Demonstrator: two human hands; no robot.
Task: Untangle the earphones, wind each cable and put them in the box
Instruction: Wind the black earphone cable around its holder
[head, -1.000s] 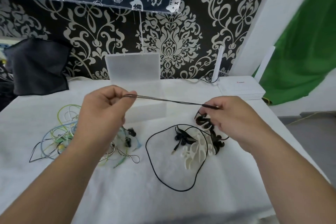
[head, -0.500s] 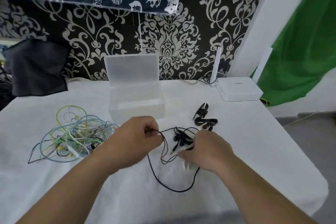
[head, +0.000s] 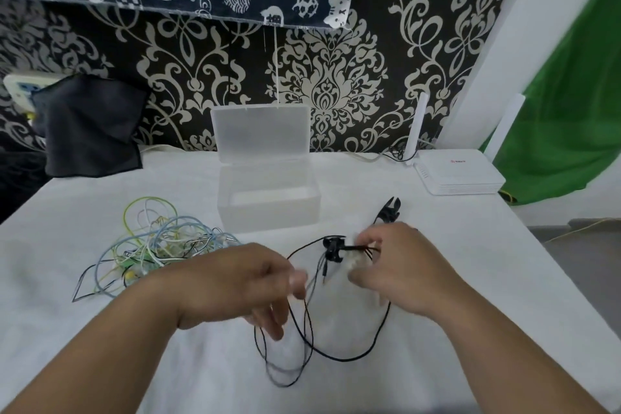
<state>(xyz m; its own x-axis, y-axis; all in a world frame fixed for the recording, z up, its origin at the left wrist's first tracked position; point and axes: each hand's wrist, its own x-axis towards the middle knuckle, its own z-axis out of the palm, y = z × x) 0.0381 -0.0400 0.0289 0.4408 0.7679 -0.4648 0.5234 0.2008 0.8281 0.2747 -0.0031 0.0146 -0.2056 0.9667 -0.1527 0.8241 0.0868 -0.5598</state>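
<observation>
The left hand (head: 242, 282) pinches the black earphone cable (head: 336, 357) between thumb and forefinger. The picture is blurred there, but the grip looks closed on the cable, and the other fingers hang down. The right hand (head: 406, 269) has its grip around a white cable winder (head: 355, 260), with some turns of the same cable pressed on it.

I judge that the 2 hands share the work: the right one keeps the winder steady, and the left one feeds the cable so that the turns lie tight. The winding seems only begun.

The black cable is thin and limp. Most of it lies in a loose loop on the white surface (head: 188, 188) at 6 o'clock from the hands, and the earbuds (head: 332, 247) hang just beside the winder. The open translucent box (head: 268, 212) stands near at 12 o'clock, lid upright, ready to receive. A tangle of coloured earphones (head: 151, 245) waits at 10 o'clock. A second black piece (head: 389, 210) lies at 1 o'clock; what it is, I cannot tell.
</observation>
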